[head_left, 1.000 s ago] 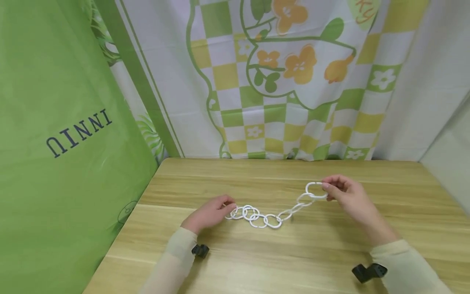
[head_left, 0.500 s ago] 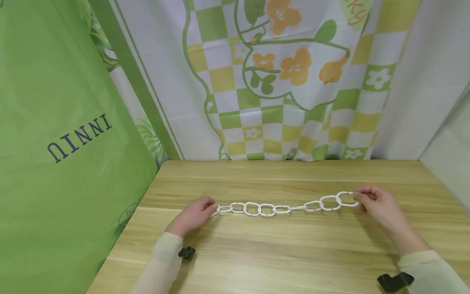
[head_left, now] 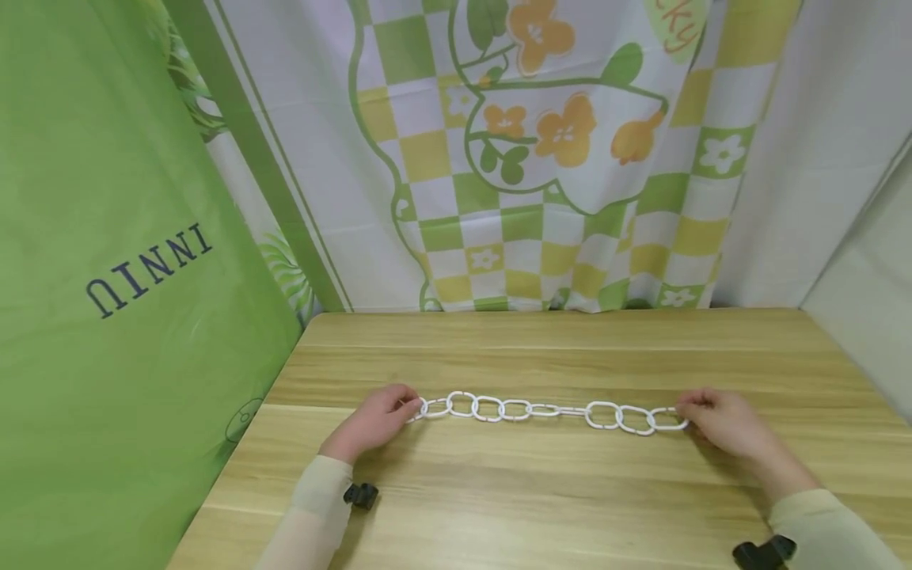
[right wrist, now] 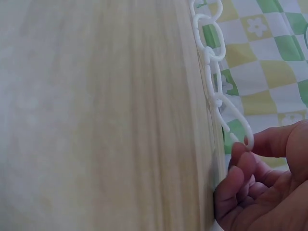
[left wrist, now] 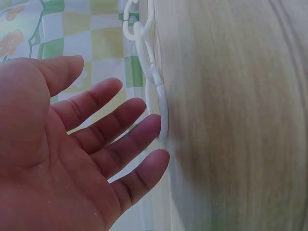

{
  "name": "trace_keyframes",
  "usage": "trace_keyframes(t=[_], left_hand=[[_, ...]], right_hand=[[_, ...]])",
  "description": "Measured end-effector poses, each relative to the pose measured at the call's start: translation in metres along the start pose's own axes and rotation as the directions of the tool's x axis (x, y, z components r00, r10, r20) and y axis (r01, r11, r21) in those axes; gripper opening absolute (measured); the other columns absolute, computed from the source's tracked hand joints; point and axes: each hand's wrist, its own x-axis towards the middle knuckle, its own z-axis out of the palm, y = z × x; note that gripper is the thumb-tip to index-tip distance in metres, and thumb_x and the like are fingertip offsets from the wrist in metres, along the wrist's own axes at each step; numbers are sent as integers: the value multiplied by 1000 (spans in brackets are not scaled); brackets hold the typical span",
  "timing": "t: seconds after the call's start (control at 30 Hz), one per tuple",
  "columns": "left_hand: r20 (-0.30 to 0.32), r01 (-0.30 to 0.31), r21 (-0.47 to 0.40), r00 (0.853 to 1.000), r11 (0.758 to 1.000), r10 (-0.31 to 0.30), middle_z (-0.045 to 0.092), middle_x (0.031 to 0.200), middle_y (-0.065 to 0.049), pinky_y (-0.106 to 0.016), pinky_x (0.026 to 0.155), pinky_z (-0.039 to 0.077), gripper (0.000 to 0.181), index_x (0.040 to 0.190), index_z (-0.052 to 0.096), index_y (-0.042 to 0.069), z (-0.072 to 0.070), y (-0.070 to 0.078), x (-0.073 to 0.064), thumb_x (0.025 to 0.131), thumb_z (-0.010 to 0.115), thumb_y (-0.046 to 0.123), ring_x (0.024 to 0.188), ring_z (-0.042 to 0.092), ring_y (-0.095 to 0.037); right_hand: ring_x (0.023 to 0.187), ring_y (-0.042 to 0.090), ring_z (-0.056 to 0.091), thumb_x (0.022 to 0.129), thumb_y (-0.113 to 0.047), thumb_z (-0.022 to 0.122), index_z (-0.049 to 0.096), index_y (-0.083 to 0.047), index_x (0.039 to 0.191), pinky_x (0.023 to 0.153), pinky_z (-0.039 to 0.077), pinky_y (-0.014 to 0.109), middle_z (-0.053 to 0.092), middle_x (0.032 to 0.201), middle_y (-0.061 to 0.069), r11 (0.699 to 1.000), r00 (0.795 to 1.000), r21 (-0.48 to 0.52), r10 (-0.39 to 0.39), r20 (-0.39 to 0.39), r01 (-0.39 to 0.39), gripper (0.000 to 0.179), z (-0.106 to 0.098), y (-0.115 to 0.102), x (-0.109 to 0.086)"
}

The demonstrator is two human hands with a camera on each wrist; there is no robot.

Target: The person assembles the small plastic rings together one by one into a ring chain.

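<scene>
A white plastic chain (head_left: 503, 409) of several oval links lies stretched left to right across the wooden table (head_left: 541, 507). At its right end, my right hand (head_left: 723, 423) pinches the last link (right wrist: 246, 126) between thumb and fingertips, plain in the right wrist view. My left hand (head_left: 378, 419) is at the chain's left end. In the left wrist view its thumb and fingers (left wrist: 127, 137) are apart and loosely bent, and a fingertip meets or overlaps the end link (left wrist: 164, 113); contact is hard to tell. One middle link stands nearly edge-on.
A patterned curtain (head_left: 513, 170) hangs behind the table's back edge. Green fabric (head_left: 142, 380) with lettering covers the left side, and a pale wall (head_left: 869, 293) rises at the right. Both wrists carry a small black device (head_left: 362, 496).
My right hand has moved right, then lowered toward the table with its chain end, straightening the chain. My left hand has shifted left, then stayed near the left end.
</scene>
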Motion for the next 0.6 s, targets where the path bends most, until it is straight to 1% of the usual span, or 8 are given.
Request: trace_keyframes(t=[0.17,0.3,0.47,0.53,0.6], left_hand=[[11,3,-15,1000,1000,-3,66,96,0,-37,77,48,23,108,66,12,1,0,3,102,55,31,86,57,-15],[16,-25,-28,1000,999,25,66,98,0,-37,77,48,22,107,67,12,1,2,7,101,56,31,88,58,-15],[40,-22,-27,999,999,23,67,96,-5,-38,77,48,19,104,66,9,-3,3,-3,101,56,26,84,57,-16],[42,-12,-18,999,1000,13,67,95,-5,-38,78,48,18,104,66,9,-5,4,-7,101,56,25,85,57,-15],[40,-11,-2,999,1000,11,66,95,-2,-39,80,48,20,104,66,10,-7,3,-9,101,56,27,86,57,-15]], right_hand=[[77,18,56,102,-18,51,53,14,117,62,50,31,61,91,9,1000,1000,26,15,20,-16,36,-4,2,2],[76,19,55,101,-18,51,54,14,116,61,51,31,60,89,9,999,1000,30,19,15,-20,34,-7,5,1],[76,20,56,100,-17,51,54,12,115,61,51,33,60,90,8,998,998,48,43,45,-45,32,6,9,-2],[76,20,56,100,-17,52,54,12,115,62,51,34,61,91,9,997,998,54,44,48,-47,32,10,9,-3],[73,20,55,99,-17,52,54,12,116,60,51,34,60,87,8,998,999,43,32,39,-34,33,14,7,-5]])
